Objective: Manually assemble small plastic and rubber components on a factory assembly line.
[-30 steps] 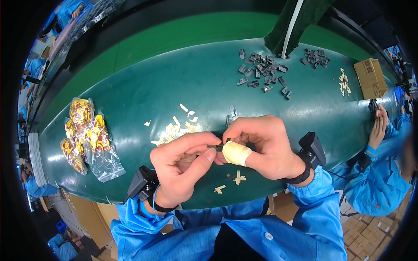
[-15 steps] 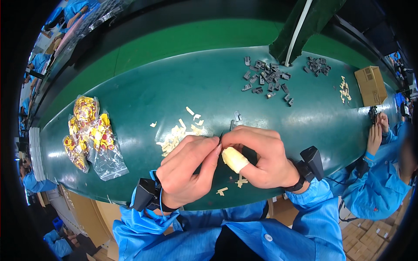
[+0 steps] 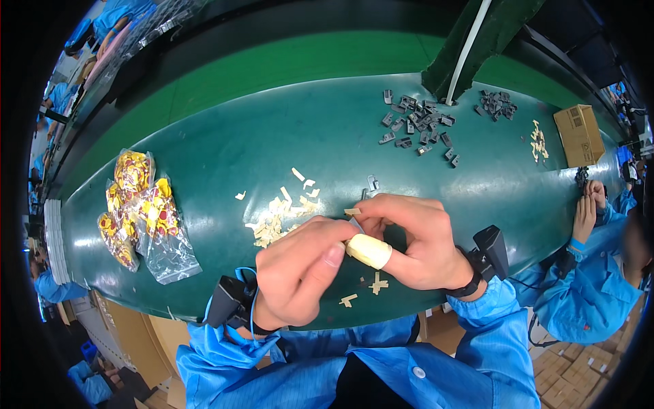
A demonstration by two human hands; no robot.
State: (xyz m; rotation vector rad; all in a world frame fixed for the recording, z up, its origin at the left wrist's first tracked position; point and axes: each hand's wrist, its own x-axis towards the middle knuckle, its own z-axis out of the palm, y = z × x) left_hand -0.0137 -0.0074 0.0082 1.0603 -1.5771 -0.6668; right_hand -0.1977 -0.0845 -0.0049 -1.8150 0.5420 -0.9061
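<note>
The left hand (image 3: 298, 273) and right hand (image 3: 421, 242) are bent inward, close together. A grey bit (image 3: 355, 223) is pinched by the right fingers. What the left fingers grip cannot be told.

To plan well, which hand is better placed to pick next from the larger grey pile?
Likely the right hand: it is nearer the larger grey pile, while the left hand sits beside the cream strip heap.

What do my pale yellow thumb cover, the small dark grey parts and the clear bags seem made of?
Pale yellow thumb cover: perhaps thin rubber or latex, matte, judging by its snug fit. Small dark grey parts: probably moulded plastic, slightly satin, given their uniform colour and crisp shapes. Clear bags: likely thin, glossy plastic film, being see-through with creased highlights.
</note>
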